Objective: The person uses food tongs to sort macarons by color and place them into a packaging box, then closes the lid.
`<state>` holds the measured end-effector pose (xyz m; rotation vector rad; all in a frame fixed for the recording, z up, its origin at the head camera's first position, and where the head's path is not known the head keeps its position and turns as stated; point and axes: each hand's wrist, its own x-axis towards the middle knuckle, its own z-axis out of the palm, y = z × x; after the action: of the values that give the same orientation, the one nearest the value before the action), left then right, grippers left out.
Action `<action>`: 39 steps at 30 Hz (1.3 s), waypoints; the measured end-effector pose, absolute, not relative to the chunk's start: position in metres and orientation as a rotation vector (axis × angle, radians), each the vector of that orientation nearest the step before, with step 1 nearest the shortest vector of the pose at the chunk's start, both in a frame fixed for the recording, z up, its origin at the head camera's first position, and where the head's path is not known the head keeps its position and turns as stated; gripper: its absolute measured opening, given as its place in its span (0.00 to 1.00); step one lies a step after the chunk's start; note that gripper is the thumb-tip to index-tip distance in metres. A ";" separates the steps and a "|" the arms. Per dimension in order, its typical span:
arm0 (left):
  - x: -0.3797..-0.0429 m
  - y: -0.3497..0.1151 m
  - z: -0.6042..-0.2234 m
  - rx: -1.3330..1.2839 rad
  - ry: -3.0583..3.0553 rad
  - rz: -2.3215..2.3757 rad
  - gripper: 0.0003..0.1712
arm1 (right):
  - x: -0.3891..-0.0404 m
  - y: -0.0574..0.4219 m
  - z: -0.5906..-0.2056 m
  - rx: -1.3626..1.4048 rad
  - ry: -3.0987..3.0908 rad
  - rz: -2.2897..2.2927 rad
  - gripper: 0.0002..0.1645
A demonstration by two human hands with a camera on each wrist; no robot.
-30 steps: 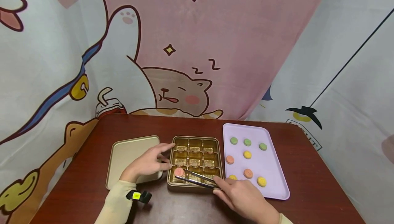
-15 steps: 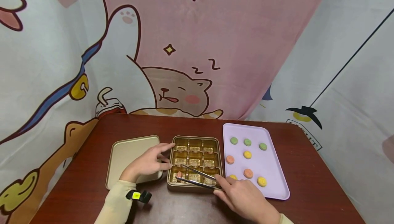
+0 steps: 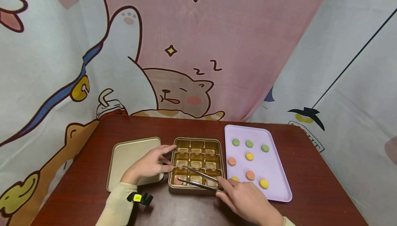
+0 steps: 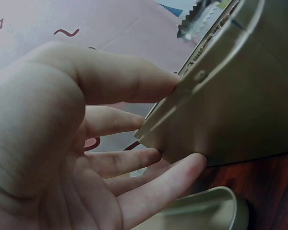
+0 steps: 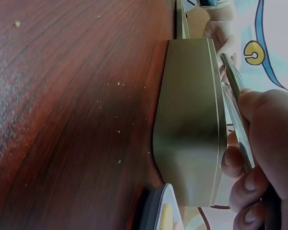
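The left grip (image 4: 57, 143) touches the gold tin (image 4: 240, 100) at its edge.

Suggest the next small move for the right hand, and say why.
Probably the right hand should lift the slim silver metal tongs clear of the square gold metal box: their tips stand apart, and the round pink macaron lies in the near-left compartment, so it seems free of their grip.

Tongs (image 5: 240, 129): silver. Tin (image 3: 195, 191): dull gold. Boxed macaron (image 3: 178, 180): apparently pink, partly obscured. Tray (image 3: 277, 184): plain lilac. Loose macarons (image 3: 249, 156): green, yellow, coral. Table (image 3: 186, 212): red-brown woodgrain.
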<state>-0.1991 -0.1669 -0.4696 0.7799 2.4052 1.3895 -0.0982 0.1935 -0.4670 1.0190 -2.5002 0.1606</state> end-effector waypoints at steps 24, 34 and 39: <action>-0.198 -0.167 -0.472 0.786 2.404 1.393 0.48 | -0.104 0.234 -0.460 0.740 -2.554 0.198 0.25; -0.199 -0.167 -0.475 0.790 2.395 1.392 0.48 | -0.102 0.257 -0.459 0.568 -2.647 0.220 0.22; -0.200 -0.167 -0.474 0.790 2.399 1.394 0.48 | -0.101 0.270 -0.462 0.483 -2.672 0.237 0.20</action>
<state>-0.1998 -0.1667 -0.4745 0.7903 2.3987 1.3936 -0.1007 0.2699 -0.4617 0.4829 -2.6720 0.2372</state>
